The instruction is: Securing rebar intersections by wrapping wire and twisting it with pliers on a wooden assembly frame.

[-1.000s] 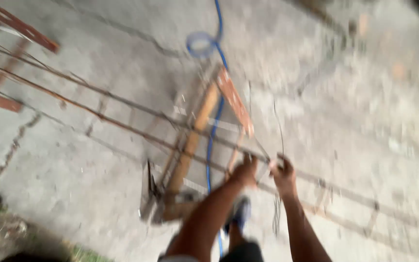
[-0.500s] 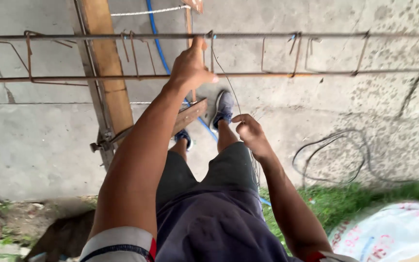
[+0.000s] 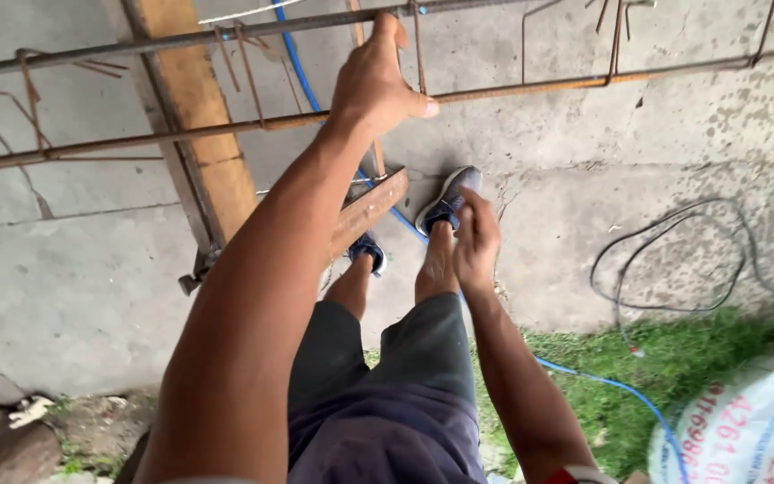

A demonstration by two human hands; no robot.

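Observation:
My left hand reaches up and forward and grips the rusty rebar cage, fingers wrapped over the upper bar near a stirrup loop. The cage's two long bars run across the top of the view with bent stirrups hanging between them. My right hand hangs lower, over my right leg, fingers loosely curled; I cannot make out any wire in it. My two blue shoes stand on the concrete below the cage.
A wooden and metal trestle holds up the cage at left. A blue hose crosses concrete and grass. Black cable loops at right. A white printed sack lies at bottom right on grass. Cracked concrete lies all around.
The view has tilted down and steadied. My left hand keeps its grip on the upper bar. My right hand has dropped from chest height toward my right leg; the thin wire is no longer visible.

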